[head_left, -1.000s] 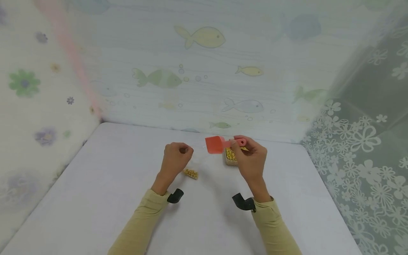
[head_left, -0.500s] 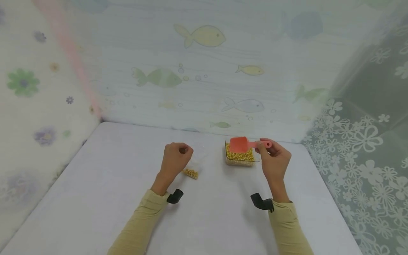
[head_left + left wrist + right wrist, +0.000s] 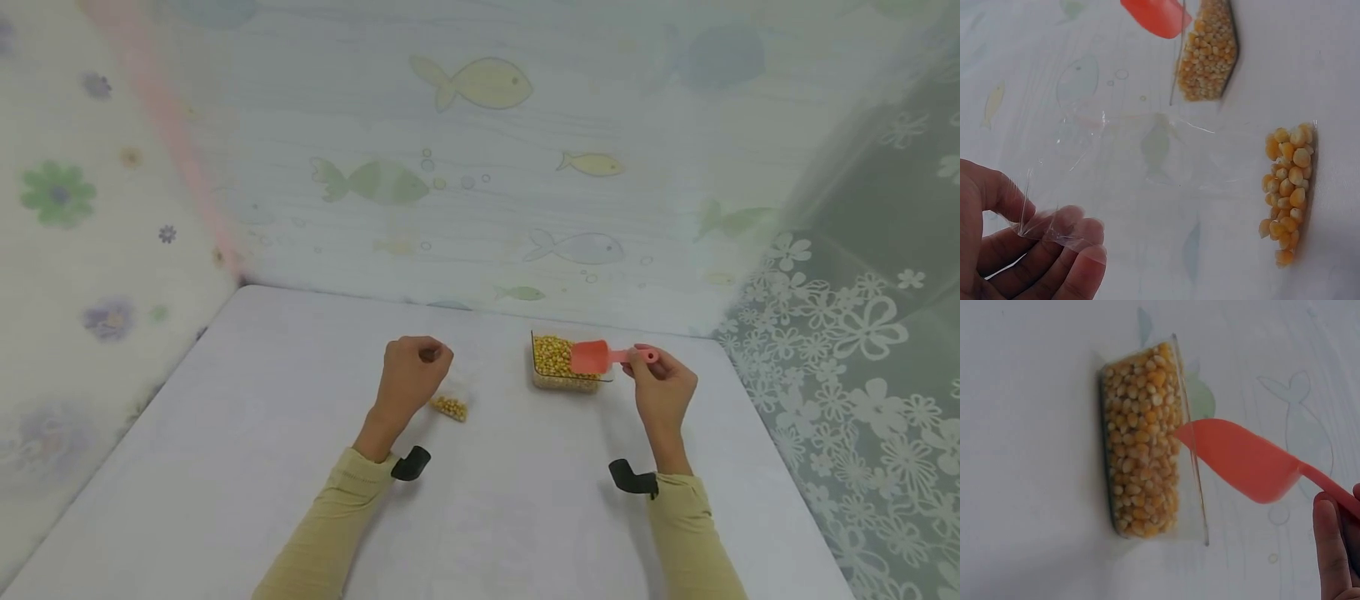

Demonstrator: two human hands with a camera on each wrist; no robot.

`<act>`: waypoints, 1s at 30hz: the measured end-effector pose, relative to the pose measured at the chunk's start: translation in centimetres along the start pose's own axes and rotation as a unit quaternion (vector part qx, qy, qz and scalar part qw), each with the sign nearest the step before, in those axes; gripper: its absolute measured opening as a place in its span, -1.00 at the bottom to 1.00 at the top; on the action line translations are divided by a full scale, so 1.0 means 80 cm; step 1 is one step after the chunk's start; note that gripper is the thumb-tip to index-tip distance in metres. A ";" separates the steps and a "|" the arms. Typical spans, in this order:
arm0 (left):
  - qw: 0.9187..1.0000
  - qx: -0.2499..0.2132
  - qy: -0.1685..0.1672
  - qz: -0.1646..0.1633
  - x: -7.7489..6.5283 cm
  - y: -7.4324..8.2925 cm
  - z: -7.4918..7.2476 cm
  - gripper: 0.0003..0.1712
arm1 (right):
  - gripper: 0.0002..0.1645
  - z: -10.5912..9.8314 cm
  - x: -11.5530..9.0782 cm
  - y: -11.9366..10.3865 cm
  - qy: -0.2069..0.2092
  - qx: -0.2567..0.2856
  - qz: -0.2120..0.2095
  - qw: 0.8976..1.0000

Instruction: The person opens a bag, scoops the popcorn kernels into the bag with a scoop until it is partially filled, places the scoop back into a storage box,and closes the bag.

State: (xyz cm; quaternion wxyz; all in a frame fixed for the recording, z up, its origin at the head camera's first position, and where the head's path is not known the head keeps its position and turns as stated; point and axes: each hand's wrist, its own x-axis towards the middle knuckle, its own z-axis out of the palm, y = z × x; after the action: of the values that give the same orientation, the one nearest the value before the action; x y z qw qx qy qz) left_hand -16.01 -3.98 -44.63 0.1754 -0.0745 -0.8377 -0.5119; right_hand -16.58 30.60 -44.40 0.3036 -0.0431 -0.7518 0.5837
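Note:
A clear plastic bag (image 3: 1210, 153) hangs from my left hand (image 3: 414, 375), its top edge pinched between thumb and fingers. Corn kernels (image 3: 1286, 187) lie gathered in the bottom of the bag, down at the table. My right hand (image 3: 662, 392) grips the handle of a red scoop (image 3: 591, 357). In the right wrist view the scoop's tip dips past the rim of a clear container (image 3: 1192, 531) and meets the kernels inside. Yellow corn kernels (image 3: 1141, 444) fill much of that container. No load shows in the scoop's bowl.
Both hands work above a white table (image 3: 480, 517). Behind it rises a pale fish-patterned curtain (image 3: 465, 208), close to the container. Flower-printed sheets (image 3: 67, 333) enclose the left and right sides.
My right hand has carried the scoop rightward from beside the bag, then down into the container's opening. The left hand has stayed in place with the bag.

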 end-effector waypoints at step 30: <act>0.999 -0.009 0.031 -0.011 -0.009 -0.006 -0.002 -0.82 | -0.77 0.032 -0.001 0.034 -0.021 0.019 0.094 0.995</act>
State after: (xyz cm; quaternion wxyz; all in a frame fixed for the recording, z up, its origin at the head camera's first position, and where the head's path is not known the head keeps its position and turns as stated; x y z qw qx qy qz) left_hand -15.45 -4.29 -45.19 0.1953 -0.0512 -0.8277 -0.5237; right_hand -18.58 29.22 -47.21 0.2320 -0.0955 -0.7397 0.6244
